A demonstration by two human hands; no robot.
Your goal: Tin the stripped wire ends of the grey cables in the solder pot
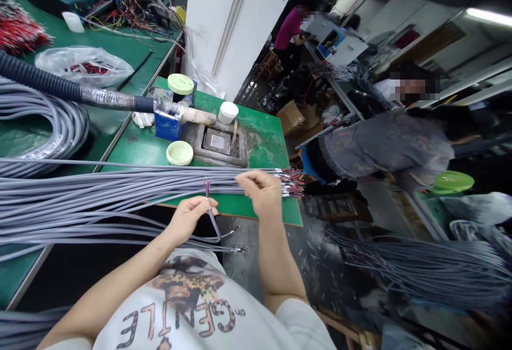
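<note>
My left hand (192, 215) pinches a grey cable (215, 225) close to its stripped end. Thin coloured wires (207, 186) stick up from between the thumb and fingers. To the right, my right hand (262, 189) hovers over the cable bundle, its fingers curled and pressed together; whatever they hold, if anything, is hidden. Under and beyond both hands lies a long bundle of grey cables (120, 182), whose stripped red, white and dark wire ends (294, 182) fan out at the right. A few other cable ends (240, 249) hang near my shirt.
A solder pot (218, 141) is set in the green bench (264, 136), a ribbed hose (116, 100) reaching over toward it. Around it stand a pale green dish (180, 153), a white tub (228, 112) and a blue box (168, 127). Coworkers are at the right.
</note>
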